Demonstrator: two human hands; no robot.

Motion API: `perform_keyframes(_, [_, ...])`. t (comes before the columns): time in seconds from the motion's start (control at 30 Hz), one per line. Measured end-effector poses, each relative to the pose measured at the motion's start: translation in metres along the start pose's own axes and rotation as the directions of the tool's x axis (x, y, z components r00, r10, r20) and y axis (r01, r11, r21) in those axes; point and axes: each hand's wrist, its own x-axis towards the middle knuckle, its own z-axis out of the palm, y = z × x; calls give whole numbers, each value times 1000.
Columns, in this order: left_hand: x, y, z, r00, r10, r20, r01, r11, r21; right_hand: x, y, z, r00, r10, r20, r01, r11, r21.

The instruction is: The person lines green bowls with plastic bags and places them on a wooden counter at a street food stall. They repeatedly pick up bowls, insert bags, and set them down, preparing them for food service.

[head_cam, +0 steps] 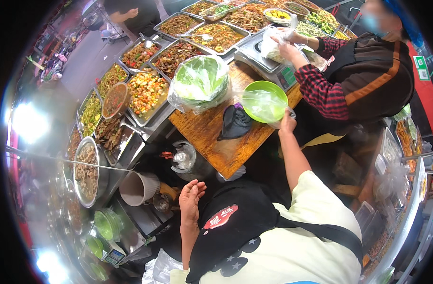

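Observation:
My right hand [287,123] grips the near rim of a lime-green plastic bowl [251,88], together with the clear plastic bag [264,103] over it. The bowl is tilted above the right side of a worn wooden board [207,138]. My left hand [192,198] hangs in front of my black apron [237,209], holding nothing, palm partly turned up. Nearest to it are a white ribbed bucket [150,188] and a gas cylinder [188,159]. On the board sit a stack of green bowls wrapped in clear plastic bags [200,78] and a crumpled dark cloth [236,122].
Metal trays of cooked food [147,90] line the counter ahead and left. A co-worker [365,74] at the right handles a white plastic bag [273,46] over a weighing scale [252,49]. A large steel bowl of meat [88,170] stands left, above more green bowls [108,223].

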Motion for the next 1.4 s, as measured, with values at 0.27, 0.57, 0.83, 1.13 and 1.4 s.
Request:
perform_keyframes(0.27, [13, 29, 19, 974, 217, -71, -197, 956, 216, -13, -5, -10, 941, -249, 228, 314, 894, -319])
perform_keyframes(0.57, [41, 76, 110, 625, 691, 363, -673, 240, 700, -132, -90, -28, 569, -356, 741, 708, 671, -221])
perform_keyframes(0.83, [36, 83, 61, 459, 870, 180, -586, 143, 798, -222, -134, -13, 158, -139, 978, 769, 638, -34])
perform_keyframes(1.13, [-1, 102, -24, 992, 120, 36, -124, 981, 151, -285, -168, 31, -223, 72, 972, 426, 904, 31])
perform_keyframes(1.4, [-56, 43, -53, 984, 171, 57, -164, 981, -107, -293, -151, 41, -268, 184, 946, 549, 836, -6])
